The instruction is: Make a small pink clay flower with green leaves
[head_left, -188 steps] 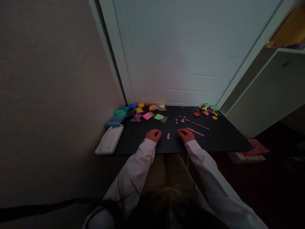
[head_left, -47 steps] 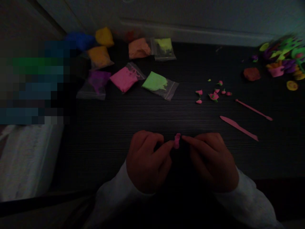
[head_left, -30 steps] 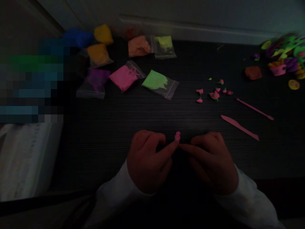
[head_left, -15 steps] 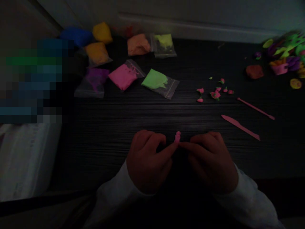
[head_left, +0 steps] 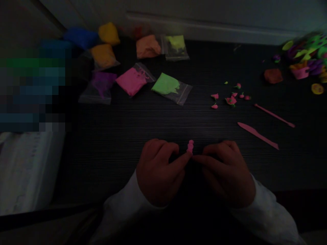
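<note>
A short pink clay strip (head_left: 190, 146), made of small overlapping discs, lies on the dark table in front of me. My left hand (head_left: 160, 172) has its fingers curled, and one fingertip presses at the strip's near end. From the other side my right hand (head_left: 227, 173), also curled, brings a fingertip to that same end. The tips hide how the end is gripped. Right of the hands lie a pink plastic knife (head_left: 258, 135) and a thin pink modelling tool (head_left: 274, 115). Beyond them sit several small pink clay buds (head_left: 231, 100) with green bits.
Bags of clay stand toward the back: green (head_left: 166, 84), pink (head_left: 131, 81), purple (head_left: 103, 83), orange (head_left: 104, 56), peach (head_left: 148, 46) and yellow (head_left: 176, 42). A reddish-brown lump (head_left: 273, 76) and colourful clay models (head_left: 300, 71) are at far right. A white package (head_left: 25, 170) is at left.
My right fingertip has shifted very slightly down beside the strip's near end. The strip and both hands otherwise stay almost where they were.
</note>
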`<act>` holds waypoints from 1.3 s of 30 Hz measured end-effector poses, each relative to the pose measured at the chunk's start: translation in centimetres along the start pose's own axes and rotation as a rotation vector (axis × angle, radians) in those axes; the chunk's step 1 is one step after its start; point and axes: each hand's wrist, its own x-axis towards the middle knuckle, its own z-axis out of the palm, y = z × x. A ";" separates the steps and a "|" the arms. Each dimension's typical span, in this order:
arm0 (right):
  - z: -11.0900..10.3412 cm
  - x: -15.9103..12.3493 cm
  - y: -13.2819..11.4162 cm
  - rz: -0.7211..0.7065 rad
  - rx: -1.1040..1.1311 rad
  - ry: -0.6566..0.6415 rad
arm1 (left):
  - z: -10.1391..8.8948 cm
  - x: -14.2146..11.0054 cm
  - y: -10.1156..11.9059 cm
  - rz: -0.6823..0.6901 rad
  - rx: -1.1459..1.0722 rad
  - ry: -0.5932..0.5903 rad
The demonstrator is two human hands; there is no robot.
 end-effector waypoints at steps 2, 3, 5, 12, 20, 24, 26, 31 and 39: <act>0.0 0.0 0.0 0.002 0.005 0.004 | 0.0 0.0 0.0 -0.001 0.005 -0.009; -0.1 0.0 0.0 0.000 0.010 0.003 | 0.0 0.1 0.0 -0.006 0.004 -0.009; -0.1 0.0 0.0 -0.005 0.015 -0.007 | 0.0 0.0 0.0 -0.009 -0.008 -0.009; -0.1 0.1 0.0 -0.010 0.001 -0.027 | -0.1 0.0 -0.1 0.007 -0.019 -0.052; -0.1 0.0 0.1 -0.025 0.013 0.001 | -0.1 0.1 0.0 -0.008 -0.024 -0.031; -0.1 0.1 0.0 -0.018 0.003 -0.014 | -0.1 0.2 0.1 -0.010 -0.023 -0.028; 0.0 0.1 0.0 -0.021 0.009 0.000 | -0.1 0.2 0.2 -0.019 -0.024 -0.021; 0.0 0.0 0.1 -0.012 0.027 0.009 | -0.1 0.2 0.0 -0.007 -0.026 -0.029; 0.0 0.1 0.0 -0.011 0.018 -0.019 | -0.1 0.2 0.0 -0.004 -0.026 -0.027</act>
